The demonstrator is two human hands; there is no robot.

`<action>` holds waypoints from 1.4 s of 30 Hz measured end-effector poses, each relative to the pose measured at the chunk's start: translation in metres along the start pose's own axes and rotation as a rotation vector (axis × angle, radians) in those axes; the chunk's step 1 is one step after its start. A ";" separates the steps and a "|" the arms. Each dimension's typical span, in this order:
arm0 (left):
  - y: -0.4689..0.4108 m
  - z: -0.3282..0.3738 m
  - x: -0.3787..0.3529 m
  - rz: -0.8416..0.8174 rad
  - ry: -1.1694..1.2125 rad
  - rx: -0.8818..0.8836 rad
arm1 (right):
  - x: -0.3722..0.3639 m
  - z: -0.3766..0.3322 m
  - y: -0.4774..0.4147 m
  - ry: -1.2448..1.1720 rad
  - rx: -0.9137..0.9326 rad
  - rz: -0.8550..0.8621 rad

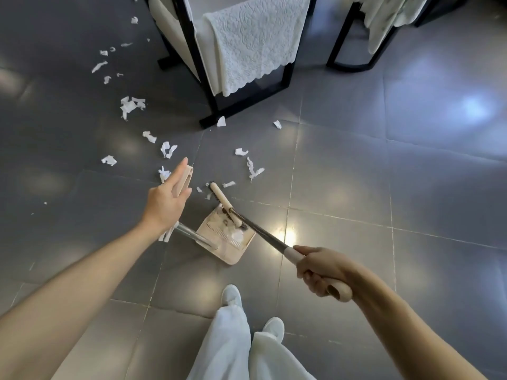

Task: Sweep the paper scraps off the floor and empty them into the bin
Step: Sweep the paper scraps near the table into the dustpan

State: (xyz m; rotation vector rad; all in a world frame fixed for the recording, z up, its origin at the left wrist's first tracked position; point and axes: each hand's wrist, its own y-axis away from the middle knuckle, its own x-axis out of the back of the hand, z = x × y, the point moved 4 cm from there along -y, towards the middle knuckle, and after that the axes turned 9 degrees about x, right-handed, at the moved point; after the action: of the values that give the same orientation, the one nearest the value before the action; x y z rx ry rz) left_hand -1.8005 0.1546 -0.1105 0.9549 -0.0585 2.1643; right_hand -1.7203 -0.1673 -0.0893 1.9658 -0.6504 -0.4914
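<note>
- Grey, glossy floor tiles [356,187] fill the scene, with bright patches of light reflected in them. A black-framed chair [204,56] draped with a white embossed cloth [252,42] stands at the top, and a second chair [356,50] stands to its right.
- White paper scraps [128,105] lie strewn across the floor, running from the upper left, past the chair's foot, to the middle of the view. More scraps lie just beside the broom head.
- A beige dustpan [233,255] sits on the tiles just ahead of the person's feet. A few scraps are already inside it (torn white bits against its comb-like ridges).
- The left hand [167,198] is spread, its fingers straight. The beige grip [187,175] at the top of the dustpan's metal pole [196,234] rests against the fingers rather than inside a closed fist.
- The right hand [321,267] is wrapped firmly round the beige end of the broom [260,234], whose dark stick slants down and to the left.
- The broom head [223,202] lies across the dustpan's far edge, with its outer end out over the tiles.
- White trousers [227,338] and white shoes [231,296] show at the bottom of the view.
</note>
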 end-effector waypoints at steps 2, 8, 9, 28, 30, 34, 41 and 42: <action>-0.009 -0.002 0.003 -0.010 0.015 0.001 | 0.004 -0.018 0.002 -0.043 0.017 0.011; -0.030 0.003 0.005 0.034 0.075 0.058 | 0.040 -0.070 0.003 -0.160 0.133 0.046; -0.034 0.006 0.004 0.045 0.080 0.058 | 0.049 -0.080 0.001 -0.170 0.151 0.056; -0.112 0.054 -0.019 0.220 0.060 0.257 | 0.253 -0.297 -0.197 0.406 0.249 0.249; -0.111 0.052 -0.017 0.225 0.053 0.251 | 0.257 -0.304 -0.214 0.537 0.199 0.249; -0.108 0.047 -0.015 0.229 0.101 0.251 | 0.235 -0.302 -0.220 0.683 0.154 0.133; -0.108 0.047 -0.013 0.219 0.081 0.201 | 0.151 -0.254 -0.170 0.566 0.130 -0.007; -0.108 0.045 -0.011 0.212 0.081 0.188 | 0.140 -0.245 -0.159 0.509 0.103 -0.024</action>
State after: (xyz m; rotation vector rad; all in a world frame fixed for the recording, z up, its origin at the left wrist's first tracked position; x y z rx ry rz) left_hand -1.6968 0.2103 -0.1111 1.0034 0.0883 2.4359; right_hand -1.4307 -0.0286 -0.1306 2.0848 -0.3316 0.0387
